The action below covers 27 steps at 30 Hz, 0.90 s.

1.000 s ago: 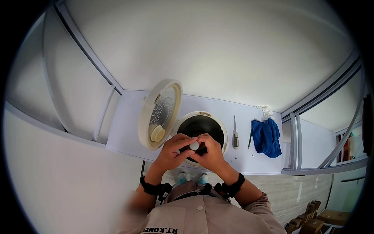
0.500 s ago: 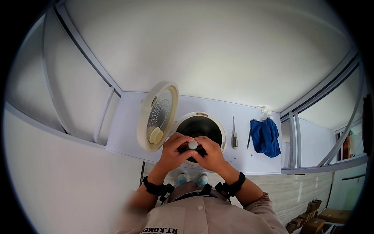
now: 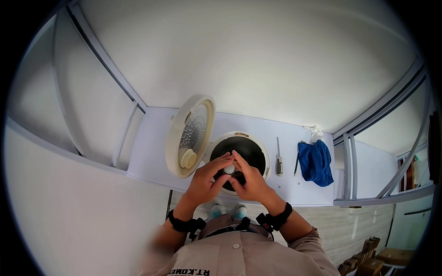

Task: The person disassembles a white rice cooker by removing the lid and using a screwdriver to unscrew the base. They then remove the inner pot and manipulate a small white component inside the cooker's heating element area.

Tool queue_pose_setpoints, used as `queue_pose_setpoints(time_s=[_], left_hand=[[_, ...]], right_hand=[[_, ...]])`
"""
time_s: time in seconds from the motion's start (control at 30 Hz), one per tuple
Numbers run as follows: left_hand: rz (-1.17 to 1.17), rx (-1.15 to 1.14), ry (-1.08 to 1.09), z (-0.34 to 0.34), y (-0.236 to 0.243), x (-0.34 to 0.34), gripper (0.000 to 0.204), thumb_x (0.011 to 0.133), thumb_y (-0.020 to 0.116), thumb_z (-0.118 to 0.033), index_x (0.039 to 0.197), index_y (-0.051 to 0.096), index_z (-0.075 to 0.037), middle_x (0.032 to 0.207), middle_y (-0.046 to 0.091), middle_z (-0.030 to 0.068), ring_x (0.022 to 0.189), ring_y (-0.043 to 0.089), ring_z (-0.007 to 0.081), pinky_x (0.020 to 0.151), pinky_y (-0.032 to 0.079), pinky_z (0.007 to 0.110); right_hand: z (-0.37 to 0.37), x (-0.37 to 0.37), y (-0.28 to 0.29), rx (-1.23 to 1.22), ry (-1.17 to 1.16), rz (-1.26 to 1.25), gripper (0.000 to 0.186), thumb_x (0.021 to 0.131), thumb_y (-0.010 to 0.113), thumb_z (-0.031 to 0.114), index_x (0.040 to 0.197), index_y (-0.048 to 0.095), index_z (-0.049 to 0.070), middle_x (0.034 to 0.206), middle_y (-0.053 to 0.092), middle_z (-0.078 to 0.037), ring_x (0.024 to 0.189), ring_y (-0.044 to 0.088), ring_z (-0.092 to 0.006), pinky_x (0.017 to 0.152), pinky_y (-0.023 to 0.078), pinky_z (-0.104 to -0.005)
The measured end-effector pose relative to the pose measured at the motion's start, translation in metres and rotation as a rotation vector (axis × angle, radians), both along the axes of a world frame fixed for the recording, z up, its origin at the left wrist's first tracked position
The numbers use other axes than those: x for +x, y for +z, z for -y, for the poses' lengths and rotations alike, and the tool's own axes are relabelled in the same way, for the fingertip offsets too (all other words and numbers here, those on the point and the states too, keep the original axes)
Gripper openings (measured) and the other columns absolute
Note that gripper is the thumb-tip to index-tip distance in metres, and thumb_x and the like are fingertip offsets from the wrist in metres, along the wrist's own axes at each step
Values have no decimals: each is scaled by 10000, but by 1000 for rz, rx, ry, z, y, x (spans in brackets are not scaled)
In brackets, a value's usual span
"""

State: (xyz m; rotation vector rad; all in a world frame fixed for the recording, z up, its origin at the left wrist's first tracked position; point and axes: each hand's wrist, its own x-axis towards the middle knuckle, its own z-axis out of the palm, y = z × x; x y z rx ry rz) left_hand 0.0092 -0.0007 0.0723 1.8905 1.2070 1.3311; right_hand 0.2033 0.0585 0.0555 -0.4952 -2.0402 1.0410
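An open rice cooker (image 3: 266,154) stands on the white table with its cream lid (image 3: 175,142) tipped up on the left. Over the dark inside of its body, both hands close around a small round grey-white piece (image 3: 229,169); its exact kind is too small to tell. My left hand (image 3: 206,178) curls around it from the left, with the thumb below. From the right, my right hand (image 3: 252,181) pinches at it, index finger reaching up and thumb low. The fingertips nearly meet above the piece. The cooker's bottom is partly hidden behind the hands.
Right of the cooker lie a screwdriver (image 3: 279,161) with a grey handle and a thin dark pencil-like stick (image 3: 296,164). A blue cloth (image 3: 315,163) and crumpled white tissue (image 3: 315,132) are farther right. Small screws (image 3: 299,183) lie near the table's front edge.
The fingers have shifted on the round piece: the index fingers now stretch farther up over it. The whole scene has slid slightly right in view.
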Motion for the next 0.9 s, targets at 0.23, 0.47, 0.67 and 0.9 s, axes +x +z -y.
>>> queue_pose_setpoints(time_s=[0.23,0.47,0.67,0.9], left_hand=[[106,80,102,-6,-16,6,537,739,902,-74,1203,634,-46,1219,686,142,1083,675,313,1052,512,414],[57,22,-8,-2,12,8,593,769,871,-77,1314,640,-38,1307,665,161,1156,663,313,1001,532,402],[-25,26,-29,2,0,-7,579,777,865,-71,1317,658,-49,1224,696,155,1076,692,301,885,564,356],[43,35,101,1,10,9,572,768,867,-78,1300,658,-53,1165,662,129,1062,659,280,898,542,357]], right_hand=[[1,-6,-4,12,-115,38,770,793,805,18,1485,468,19,1084,667,-149,941,698,-288,863,584,-369],[1,-2,-4,-99,-91,-94,799,781,808,-4,1499,460,35,1080,679,-143,930,697,-279,854,587,-374],[0,-2,0,44,-60,-26,792,780,808,22,1497,471,35,1079,679,-152,925,695,-288,824,580,-370],[-3,1,-13,48,-78,43,796,771,829,49,1492,493,26,1110,692,-164,939,704,-286,817,585,-351]])
